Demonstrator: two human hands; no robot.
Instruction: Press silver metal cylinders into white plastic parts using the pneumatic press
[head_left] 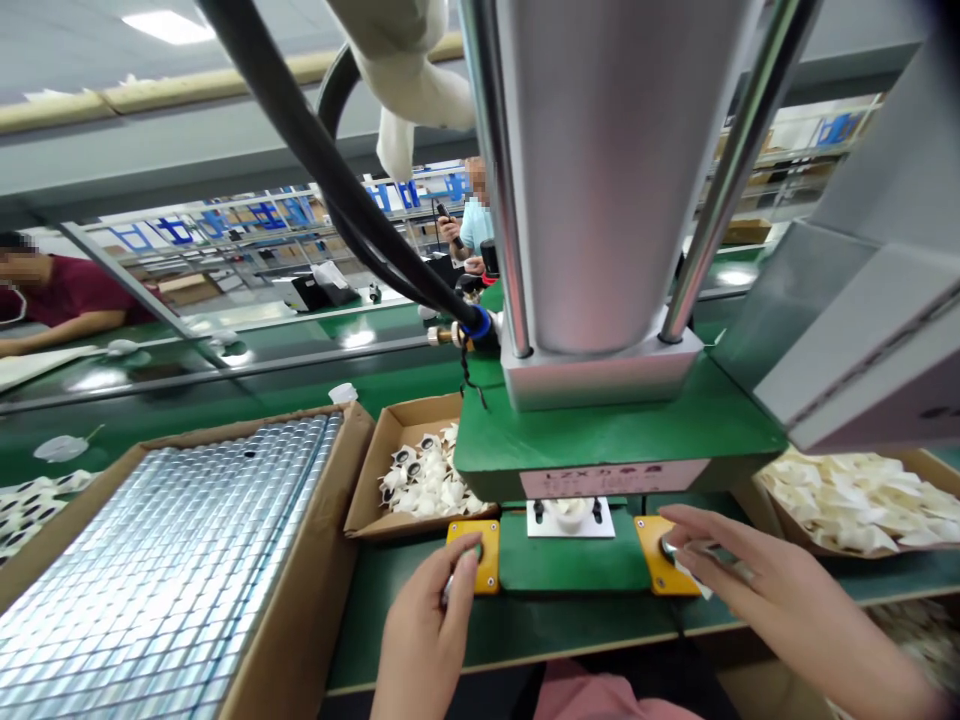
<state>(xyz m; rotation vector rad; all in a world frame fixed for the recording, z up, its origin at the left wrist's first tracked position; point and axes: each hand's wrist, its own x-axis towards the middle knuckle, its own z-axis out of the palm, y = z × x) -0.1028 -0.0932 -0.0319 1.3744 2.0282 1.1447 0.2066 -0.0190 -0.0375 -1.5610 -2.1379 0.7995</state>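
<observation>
My left hand [427,625] is at the left yellow button box [486,570], thumb on its green button, with a small silver piece [448,590] partly visible in the curled fingers. My right hand [757,575] reaches the right yellow button box [667,575], its fingertips over the button; a whitish part [724,565] shows between thumb and fingers. Between the boxes, under the green press head [622,440], a white part [571,513] sits on a white plate [536,525] of the green base.
A carton [289,600] of silver cylinders stands at left. Beside it is a box [367,500] of white parts with black rings. Another box [780,515] of white parts lies right. Black hoses [300,130] hang at upper left. Two people are across the line.
</observation>
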